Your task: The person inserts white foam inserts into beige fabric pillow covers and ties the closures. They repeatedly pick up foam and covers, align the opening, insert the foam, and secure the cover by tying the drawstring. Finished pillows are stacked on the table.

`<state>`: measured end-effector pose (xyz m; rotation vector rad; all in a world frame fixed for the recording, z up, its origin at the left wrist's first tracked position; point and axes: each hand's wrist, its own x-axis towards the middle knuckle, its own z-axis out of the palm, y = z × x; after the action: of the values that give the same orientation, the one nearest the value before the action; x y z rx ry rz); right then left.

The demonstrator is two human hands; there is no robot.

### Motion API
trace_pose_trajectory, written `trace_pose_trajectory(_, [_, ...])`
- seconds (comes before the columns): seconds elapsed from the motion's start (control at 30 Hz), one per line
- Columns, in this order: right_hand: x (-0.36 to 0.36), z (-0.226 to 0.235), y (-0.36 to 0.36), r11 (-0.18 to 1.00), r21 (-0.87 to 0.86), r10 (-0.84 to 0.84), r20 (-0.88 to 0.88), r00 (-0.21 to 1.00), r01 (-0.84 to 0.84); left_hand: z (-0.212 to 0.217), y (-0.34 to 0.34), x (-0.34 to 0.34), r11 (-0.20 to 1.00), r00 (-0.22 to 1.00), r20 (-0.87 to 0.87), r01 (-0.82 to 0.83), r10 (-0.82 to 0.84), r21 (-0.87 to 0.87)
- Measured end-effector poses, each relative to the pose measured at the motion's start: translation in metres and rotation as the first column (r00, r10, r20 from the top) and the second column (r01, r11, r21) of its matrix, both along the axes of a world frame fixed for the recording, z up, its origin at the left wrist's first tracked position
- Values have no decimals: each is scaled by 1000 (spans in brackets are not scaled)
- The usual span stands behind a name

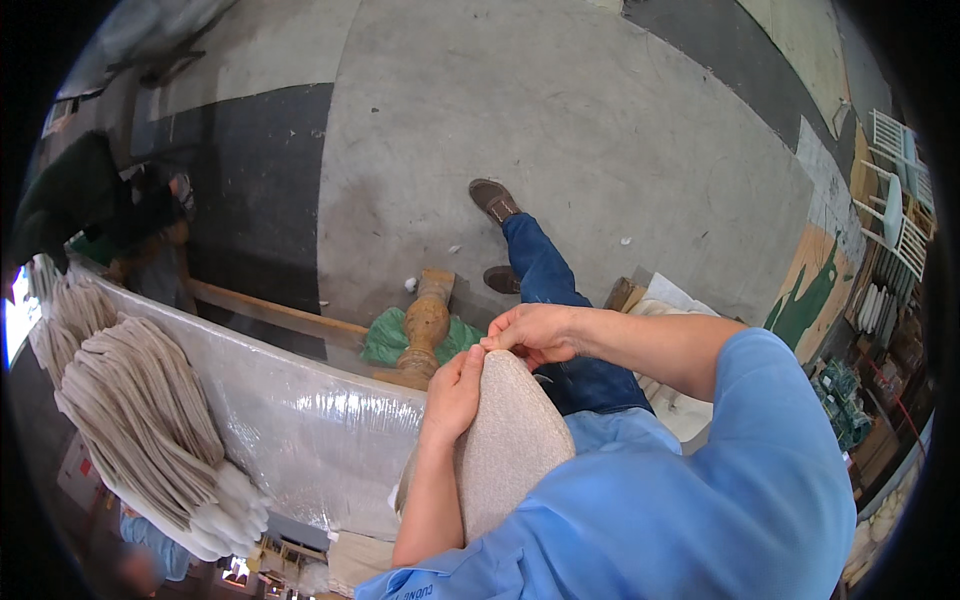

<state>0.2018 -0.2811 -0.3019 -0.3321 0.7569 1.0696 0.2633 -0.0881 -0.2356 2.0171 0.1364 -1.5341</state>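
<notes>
A beige textured fabric piece [510,440], rounded and cushion-like, rests against my body with its narrow end pointing away from me. My left hand [455,395] lies along the left side of that end, thumb and fingers closed on its edge. From the right, my right hand [530,335] meets it at the tip, its fingers pinched together on the fabric. Whether anything small is between those fingertips I cannot make out. The fabric's underside is hidden.
A plastic-wrapped table [300,430] curves along my left, carrying a stack of beige fabric pieces [150,420] with white fluffy ends. Beyond my hands stands a turned wooden post [427,320] beside green plastic [385,335]. White slatted furniture [895,200] is at far right.
</notes>
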Motion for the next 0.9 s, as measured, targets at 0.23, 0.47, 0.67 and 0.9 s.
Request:
trace_pose_trajectory(0.23, [-13,-9,36,982,-170,-89,-63,994,77,-6,0,-13,992,992,62,-111,114,-54])
trace_pose_trajectory(0.47, [-7,4,26,875,-474,-52,101,994,94,6,-8,31,971,939,334,3,79,-238])
trace_pose_trajectory(0.67, [7,48,24,509,-397,-564,516,644,764,35,-42,40,900,982,20,-166,190,-403])
trace_pose_trajectory(0.9, [13,67,53,370,-409,-532,643,551,834,8,-68,27,827,994,-65,-113,93,-550])
